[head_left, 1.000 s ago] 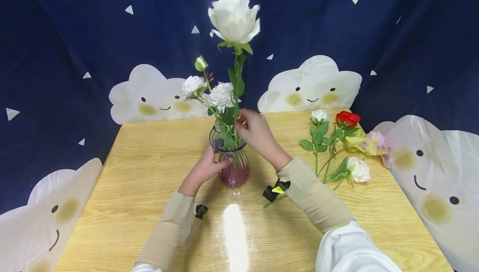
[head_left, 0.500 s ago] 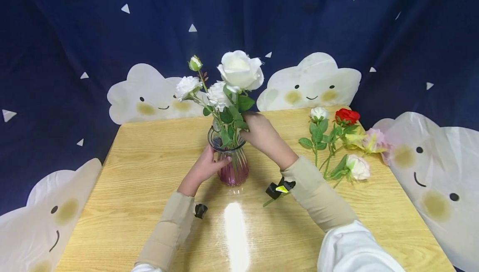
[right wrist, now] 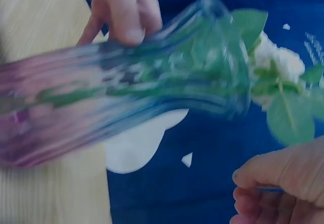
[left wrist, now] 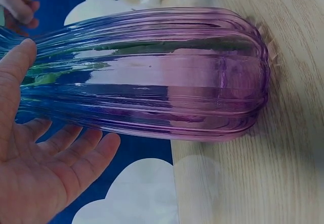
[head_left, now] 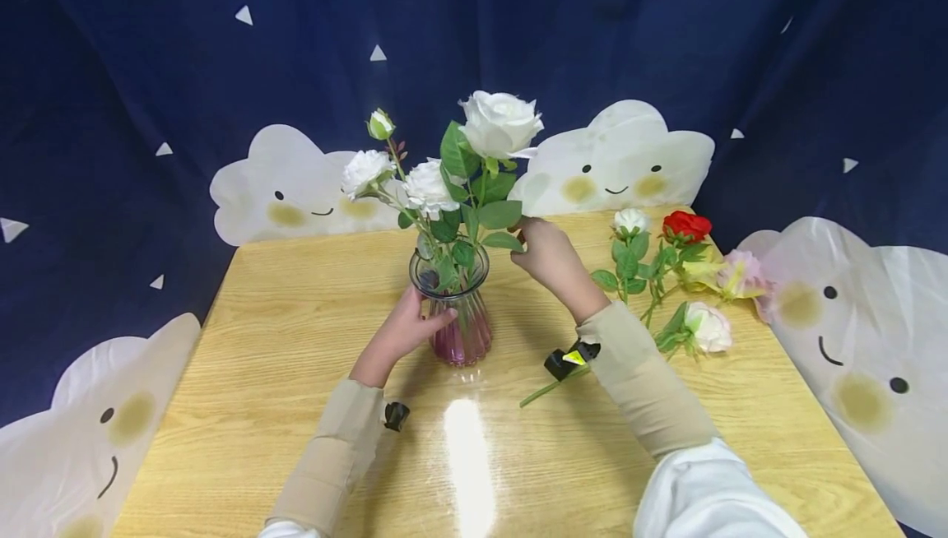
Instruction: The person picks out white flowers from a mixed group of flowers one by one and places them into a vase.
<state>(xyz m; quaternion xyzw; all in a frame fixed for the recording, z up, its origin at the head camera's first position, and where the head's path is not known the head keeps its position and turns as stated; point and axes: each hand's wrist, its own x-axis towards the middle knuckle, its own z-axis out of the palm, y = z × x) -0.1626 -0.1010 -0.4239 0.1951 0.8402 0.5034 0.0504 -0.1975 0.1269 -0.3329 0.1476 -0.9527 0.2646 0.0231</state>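
Note:
My left hand (head_left: 402,328) holds the ribbed glass vase (head_left: 461,340) at its neck, thumb on the near side and fingers round the far side. The vase stands upright on the table, clear-blue above and purple-pink at the base. A large white rose (head_left: 500,122) rises from it, leaning right, its green stem showing through the glass in the left wrist view. Left of it is a spray of smaller white flowers (head_left: 429,186) with a bud. My right hand (head_left: 551,262), fingers loosely curled around nothing, is beside the rose's lower leaf (right wrist: 289,117).
On the right of the wooden table (head_left: 296,316) lie a red rose (head_left: 686,226), a small white rose (head_left: 631,221), a pale pink-white rose (head_left: 708,327) and a pink flower (head_left: 743,275). One cut stem (head_left: 544,393) pokes out under the right forearm. Cloud cutouts line the table's edges.
The large white rose has sunk into the vase and tipped right. My right hand has let go of its stem and moved right. The left hand stays on the vase.

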